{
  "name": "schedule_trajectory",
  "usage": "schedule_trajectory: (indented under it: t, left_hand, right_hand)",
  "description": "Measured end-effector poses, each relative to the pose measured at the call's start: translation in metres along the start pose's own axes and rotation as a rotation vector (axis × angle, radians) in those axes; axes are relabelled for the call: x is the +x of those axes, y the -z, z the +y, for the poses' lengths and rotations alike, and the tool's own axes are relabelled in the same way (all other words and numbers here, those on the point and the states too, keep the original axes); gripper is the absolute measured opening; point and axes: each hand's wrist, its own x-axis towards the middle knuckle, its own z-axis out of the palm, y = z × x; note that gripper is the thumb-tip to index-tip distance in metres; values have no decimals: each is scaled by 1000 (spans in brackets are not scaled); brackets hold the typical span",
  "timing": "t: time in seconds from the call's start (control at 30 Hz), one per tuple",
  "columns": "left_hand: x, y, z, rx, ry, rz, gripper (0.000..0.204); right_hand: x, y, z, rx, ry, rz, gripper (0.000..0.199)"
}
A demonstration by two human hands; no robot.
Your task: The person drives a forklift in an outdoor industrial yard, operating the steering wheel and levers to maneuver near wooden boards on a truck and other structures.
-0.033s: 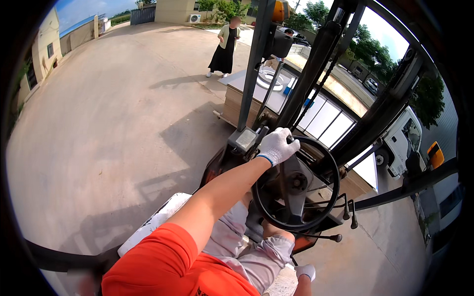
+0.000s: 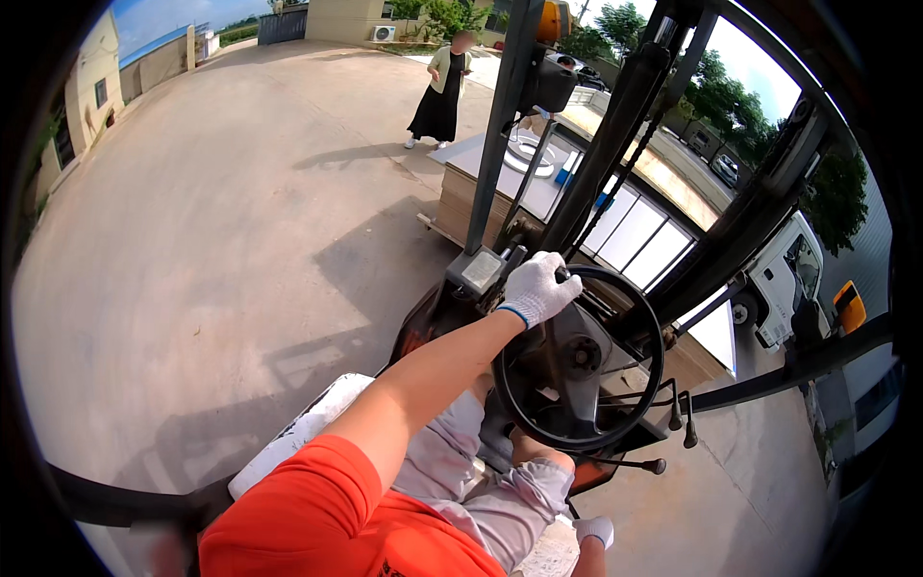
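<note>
I sit in a forklift seat. My left hand [image 2: 536, 288], in a white glove, is closed on the upper left rim of the black steering wheel [image 2: 630, 423], with the bare forearm stretched out from an orange sleeve. My right hand [image 2: 596, 530], also in a white glove, shows only partly at the lower edge beside my right knee; its fingers are hidden. Black control levers [image 2: 681, 423] stand just right of the wheel. The black mast [image 2: 615, 135] rises ahead of the wheel.
Stacked flat boards with white panels [image 2: 635, 240] lie in front of the mast. A person in dark clothes [image 2: 440, 91] stands beyond the stack. A white truck [image 2: 784, 288] is at the right. Bare concrete yard [image 2: 192, 221] spreads left; buildings line the far edge.
</note>
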Motion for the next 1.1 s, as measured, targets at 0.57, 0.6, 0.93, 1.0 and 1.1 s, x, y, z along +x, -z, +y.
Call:
schedule_trajectory:
  t: [0.57, 0.6, 0.93, 1.0, 1.1]
  left_hand:
    - [-146, 24, -35, -230, -21, 139, 45]
    - [-145, 22, -36, -240, -17, 136, 44]
    - [-158, 19, -30, -183, -92, 226, 37]
    - [-163, 19, -31, -169, -126, 221, 35]
    - [-163, 22, -28, -161, -157, 247, 29]
  right_hand:
    - [4, -6, 5, -70, 74, 98, 62]
    - [3, -6, 2, -73, 70, 88, 61]
    - [-10, 0, -5, -90, 64, 98, 57]
    - [-16, 0, -6, -88, 57, 115, 55]
    - [6, -3, 0, -4, 16, 28, 50]
